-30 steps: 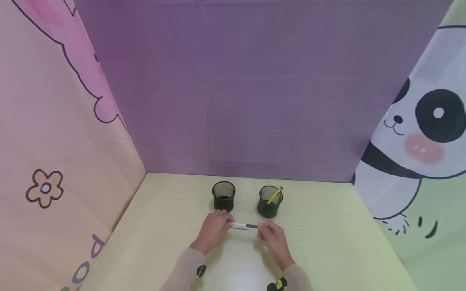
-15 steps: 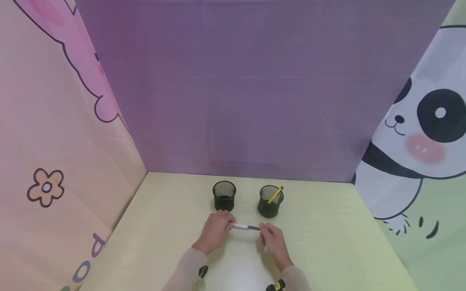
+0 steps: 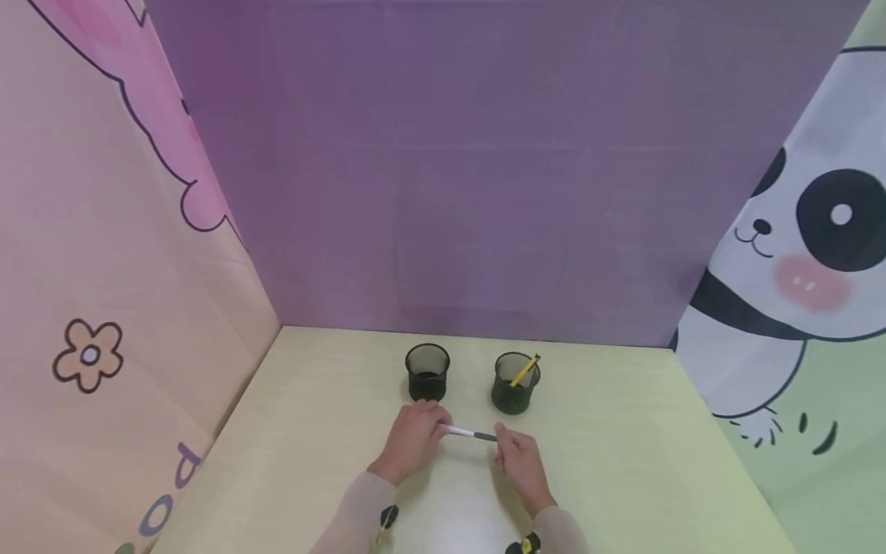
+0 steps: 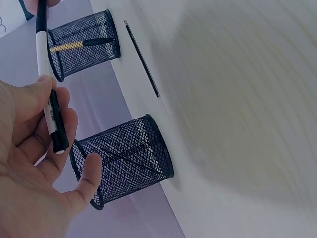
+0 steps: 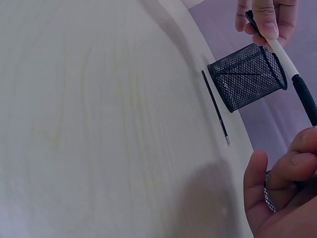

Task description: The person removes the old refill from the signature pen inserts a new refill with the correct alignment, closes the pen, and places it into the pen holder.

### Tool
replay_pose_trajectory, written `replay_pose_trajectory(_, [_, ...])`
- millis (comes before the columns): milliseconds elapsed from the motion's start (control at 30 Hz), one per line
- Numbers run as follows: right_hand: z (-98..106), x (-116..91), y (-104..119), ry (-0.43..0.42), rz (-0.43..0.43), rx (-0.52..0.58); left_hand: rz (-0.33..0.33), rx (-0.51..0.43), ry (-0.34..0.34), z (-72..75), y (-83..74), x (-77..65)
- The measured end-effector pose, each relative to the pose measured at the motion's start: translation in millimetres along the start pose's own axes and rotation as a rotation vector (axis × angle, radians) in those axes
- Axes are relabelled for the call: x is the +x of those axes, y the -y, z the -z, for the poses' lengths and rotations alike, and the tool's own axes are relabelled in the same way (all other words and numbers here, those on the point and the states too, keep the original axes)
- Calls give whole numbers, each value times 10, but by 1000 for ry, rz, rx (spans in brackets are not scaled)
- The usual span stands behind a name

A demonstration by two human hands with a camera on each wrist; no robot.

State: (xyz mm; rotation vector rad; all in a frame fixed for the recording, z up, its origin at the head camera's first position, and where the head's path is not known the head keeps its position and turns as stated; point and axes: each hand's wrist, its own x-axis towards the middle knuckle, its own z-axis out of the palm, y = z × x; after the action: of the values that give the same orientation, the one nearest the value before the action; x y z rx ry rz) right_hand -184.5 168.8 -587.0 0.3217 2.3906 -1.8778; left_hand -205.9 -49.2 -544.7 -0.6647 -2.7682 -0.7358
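Observation:
Both hands hold one white-and-black pen [image 3: 462, 432] level over the table, in front of two cups. My left hand [image 3: 415, 435] pinches the white barrel near its black clip end; in the left wrist view that clip [image 4: 57, 121] points out past the thumb. At the other end, my right hand [image 3: 522, 465] grips the dark grip section [image 5: 303, 96], its tip hidden by the fingers. A thin dark pen refill [image 4: 142, 60] lies on the table beneath the pen. It shows in both wrist views.
Left of centre stands a black mesh pen cup [image 3: 427, 385], just beyond my left hand. A second mesh cup [image 3: 511, 398] to its right holds a yellow-and-black pen [image 3: 524, 371]. A purple backdrop [image 3: 471, 192] rises behind the table [image 3: 311, 400].
My right hand has shifted slightly down and right, and the pen now slopes a little toward it. The refill, visible beside the pen earlier in the head view, is now hidden there.

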Motion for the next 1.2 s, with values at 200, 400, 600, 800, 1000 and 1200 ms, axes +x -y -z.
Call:
replay_pose_trajectory(200, [9,-2,21,-11,6,-3,-3,-6,-12,-17,0,-10])
replay_pose_trajectory(400, [44,45,28,1,13,-12,3,-39,-40,-20,22,-15])
replay_pose_trajectory(600, [80,49,55,5,46,42,31,-48,-27,1,44,-11])
replay_pose_trajectory(800, [74,14,89,17,72,53,43,-32,-21,20,54,-6])
replay_pose_trajectory(1000, [61,19,103,20,92,46,46,-23,-20,28,65,-3])
replay_pose_trajectory(1200, [69,30,104,42,93,19,23,-21,-24,15,65,7])
